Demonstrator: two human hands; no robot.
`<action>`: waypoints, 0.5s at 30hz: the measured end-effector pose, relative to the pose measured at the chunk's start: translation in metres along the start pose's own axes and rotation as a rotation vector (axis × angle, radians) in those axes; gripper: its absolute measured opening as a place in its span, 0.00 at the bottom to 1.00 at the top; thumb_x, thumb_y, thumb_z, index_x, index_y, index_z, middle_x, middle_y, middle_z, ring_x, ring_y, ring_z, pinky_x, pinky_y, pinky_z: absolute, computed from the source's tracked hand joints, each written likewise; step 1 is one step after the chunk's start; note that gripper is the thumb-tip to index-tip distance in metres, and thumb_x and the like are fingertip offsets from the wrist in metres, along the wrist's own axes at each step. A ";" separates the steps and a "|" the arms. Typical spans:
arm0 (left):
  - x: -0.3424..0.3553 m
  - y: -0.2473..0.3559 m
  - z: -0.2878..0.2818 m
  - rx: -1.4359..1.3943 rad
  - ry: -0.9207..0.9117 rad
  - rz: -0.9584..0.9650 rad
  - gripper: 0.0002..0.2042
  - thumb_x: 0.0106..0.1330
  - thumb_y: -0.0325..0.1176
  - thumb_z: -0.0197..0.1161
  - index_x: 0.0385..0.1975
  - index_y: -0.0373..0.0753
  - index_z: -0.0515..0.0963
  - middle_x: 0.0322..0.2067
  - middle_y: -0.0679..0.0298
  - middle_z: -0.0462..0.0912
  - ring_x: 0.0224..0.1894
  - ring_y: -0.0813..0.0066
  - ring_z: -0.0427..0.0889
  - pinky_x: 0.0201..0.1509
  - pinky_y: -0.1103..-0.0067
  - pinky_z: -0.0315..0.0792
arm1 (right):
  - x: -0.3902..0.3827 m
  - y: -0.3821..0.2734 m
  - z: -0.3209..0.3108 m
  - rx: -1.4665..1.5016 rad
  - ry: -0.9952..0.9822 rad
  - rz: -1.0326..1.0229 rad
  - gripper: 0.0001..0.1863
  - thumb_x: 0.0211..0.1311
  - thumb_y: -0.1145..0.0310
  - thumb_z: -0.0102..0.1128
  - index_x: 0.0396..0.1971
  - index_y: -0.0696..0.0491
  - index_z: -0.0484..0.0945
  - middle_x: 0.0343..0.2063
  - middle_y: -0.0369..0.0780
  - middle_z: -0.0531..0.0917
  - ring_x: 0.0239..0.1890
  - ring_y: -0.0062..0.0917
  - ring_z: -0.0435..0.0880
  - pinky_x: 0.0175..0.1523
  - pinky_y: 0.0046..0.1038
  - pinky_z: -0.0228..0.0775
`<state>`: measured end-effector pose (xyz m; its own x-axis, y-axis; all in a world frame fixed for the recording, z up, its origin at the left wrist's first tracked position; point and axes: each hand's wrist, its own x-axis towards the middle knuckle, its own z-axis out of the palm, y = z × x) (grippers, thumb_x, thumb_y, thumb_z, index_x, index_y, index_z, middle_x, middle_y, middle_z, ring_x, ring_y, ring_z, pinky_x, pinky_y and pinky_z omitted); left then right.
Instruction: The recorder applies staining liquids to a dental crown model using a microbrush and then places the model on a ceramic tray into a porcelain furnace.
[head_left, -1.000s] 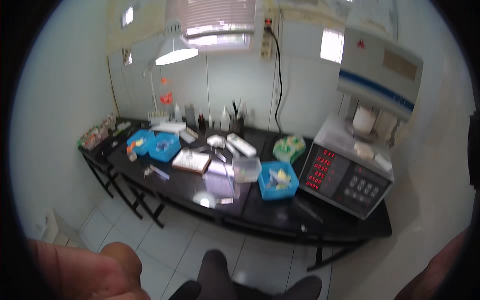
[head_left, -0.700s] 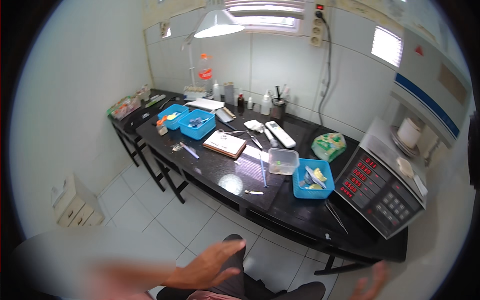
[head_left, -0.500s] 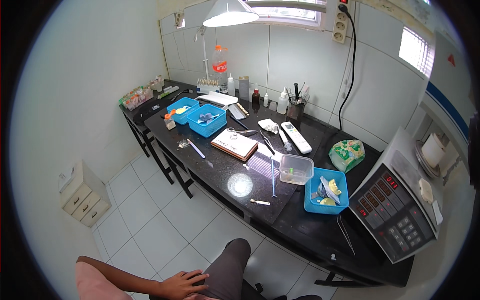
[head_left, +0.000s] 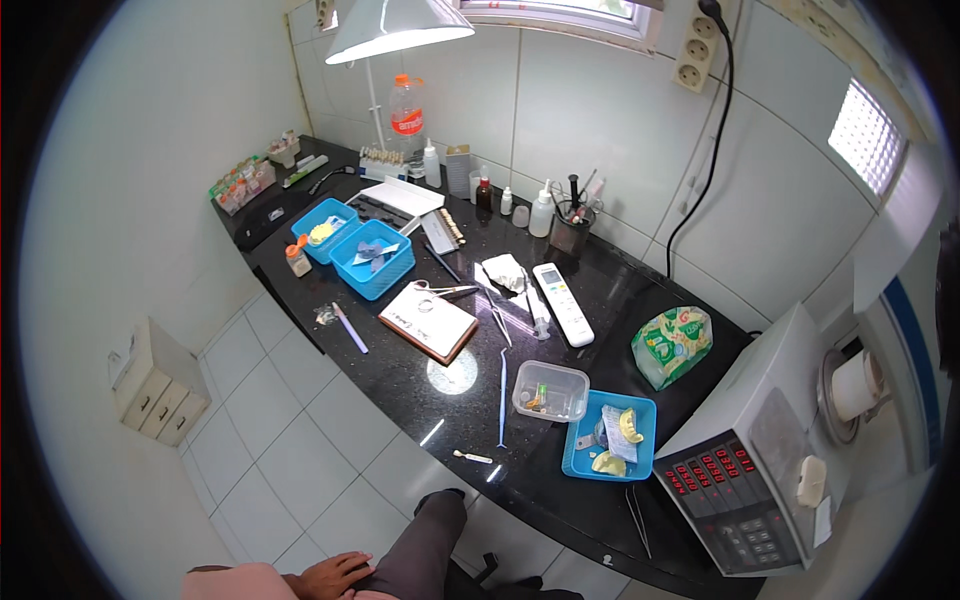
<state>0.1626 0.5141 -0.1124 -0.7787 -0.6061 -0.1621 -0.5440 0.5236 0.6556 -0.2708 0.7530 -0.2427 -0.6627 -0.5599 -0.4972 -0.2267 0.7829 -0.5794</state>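
Note:
My left hand (head_left: 335, 577) rests on my grey-trousered thigh (head_left: 425, 545), fingers laid out and nothing held. The right hand is out of sight. On the black desk before me, the nearest thing is a small white-handled brush (head_left: 472, 457) at the front edge. Beyond it lie a thin blue dental instrument (head_left: 503, 400), a clear plastic box (head_left: 551, 391) with small items inside, and a blue basket (head_left: 608, 436) holding yellow dental casts (head_left: 630, 426). Tweezers (head_left: 638, 522) lie by that basket. An open notebook (head_left: 428, 322) carries scissors (head_left: 445, 291).
A furnace-like machine (head_left: 740, 480) with red digits fills the right end. Two more blue baskets (head_left: 372, 260), a white remote (head_left: 563, 305), a green pack (head_left: 672, 346) and dropper bottles (head_left: 541, 210) stand farther back. A lamp (head_left: 400, 30) hangs above. A drawer cabinet (head_left: 160, 385) stands at left.
My view has turned to the right and tipped, so the desk things sit farther left in it. The left hand stays on the thigh, now lower in view. Nothing on the desk has visibly been moved.

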 end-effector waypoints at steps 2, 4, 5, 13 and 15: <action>-0.001 -0.008 -0.011 0.146 -0.069 0.091 0.34 0.65 0.47 0.58 0.67 0.32 0.61 0.66 0.41 0.61 0.66 0.45 0.64 0.71 0.61 0.61 | -0.027 0.002 -0.019 0.131 -0.080 0.009 0.32 0.71 0.52 0.54 0.69 0.52 0.64 0.67 0.56 0.64 0.69 0.52 0.61 0.72 0.44 0.53; -0.010 -0.006 -0.013 0.172 -0.098 0.048 0.36 0.63 0.44 0.61 0.67 0.32 0.59 0.66 0.41 0.61 0.66 0.45 0.65 0.69 0.61 0.62 | -0.066 0.067 -0.034 -0.088 -0.206 0.232 0.35 0.71 0.47 0.52 0.70 0.51 0.62 0.69 0.51 0.63 0.71 0.51 0.59 0.73 0.42 0.52; -0.013 -0.008 -0.011 0.211 -0.127 0.032 0.38 0.60 0.42 0.65 0.68 0.32 0.58 0.66 0.41 0.61 0.66 0.45 0.65 0.68 0.62 0.63 | -0.073 0.079 -0.042 -0.196 -0.262 0.337 0.36 0.71 0.44 0.51 0.71 0.51 0.62 0.70 0.48 0.63 0.72 0.50 0.57 0.73 0.41 0.51; -0.008 0.044 -0.044 0.124 -0.362 -0.689 0.48 0.55 0.43 0.71 0.74 0.49 0.47 0.70 0.41 0.50 0.59 0.41 0.72 0.56 0.57 0.75 | -0.103 0.053 -0.100 -0.235 -0.365 0.206 0.33 0.69 0.46 0.53 0.66 0.52 0.65 0.64 0.48 0.67 0.66 0.48 0.63 0.68 0.40 0.56; -0.020 0.036 -0.035 0.168 -0.320 -0.700 0.51 0.54 0.41 0.72 0.75 0.51 0.44 0.66 0.42 0.55 0.53 0.39 0.76 0.49 0.56 0.78 | -0.107 0.041 -0.095 -0.222 -0.389 0.175 0.32 0.68 0.47 0.54 0.65 0.52 0.66 0.63 0.48 0.68 0.64 0.48 0.64 0.66 0.40 0.57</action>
<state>0.1693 0.5242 -0.0594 -0.2753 -0.6403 -0.7171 -0.9614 0.1826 0.2061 -0.2768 0.8709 -0.1517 -0.3976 -0.4414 -0.8044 -0.3111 0.8896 -0.3344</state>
